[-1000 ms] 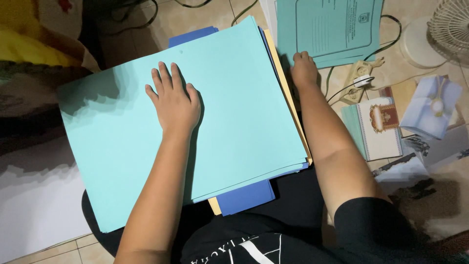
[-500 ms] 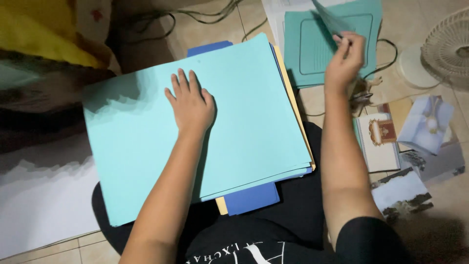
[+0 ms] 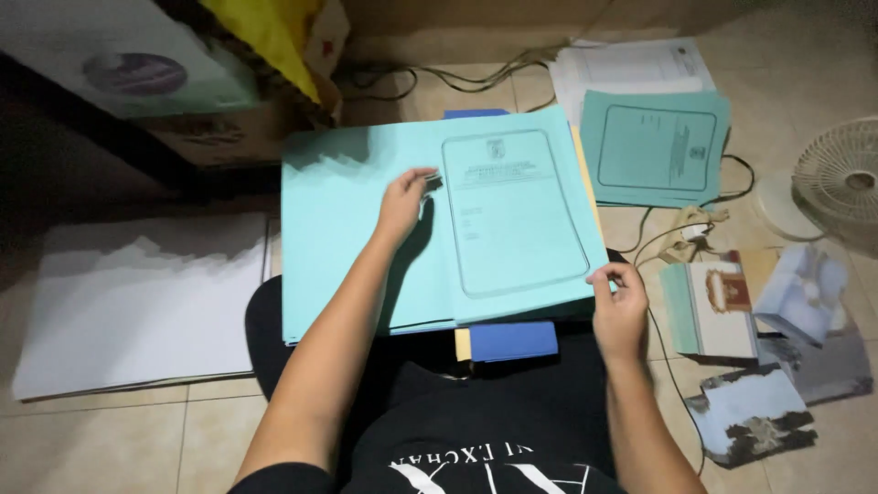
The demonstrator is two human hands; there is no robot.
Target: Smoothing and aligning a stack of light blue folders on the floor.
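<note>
A light teal paper folder [image 3: 347, 247] lies spread on my lap over a blue folder [image 3: 512, 340] and a yellow one. On its right half rests a teal printed cover sheet [image 3: 512, 215] with a framed border. My left hand [image 3: 407, 203] pinches the sheet's upper left edge. My right hand [image 3: 620, 306] grips its lower right corner. Both forearms reach in from the bottom of the view.
A second teal printed sheet [image 3: 654, 146] lies on the tiled floor over white papers [image 3: 631, 69]. A white fan [image 3: 837, 174] stands at right. Photo prints [image 3: 732, 306] and cables lie right of my lap. White sheets [image 3: 137, 302] lie at left; a cardboard box [image 3: 219, 128] sits behind.
My right hand reached to the far pile, took a teal printed sheet and brought it onto the open folder. My left hand lifted from lying flat and now pinches the sheet's edge.
</note>
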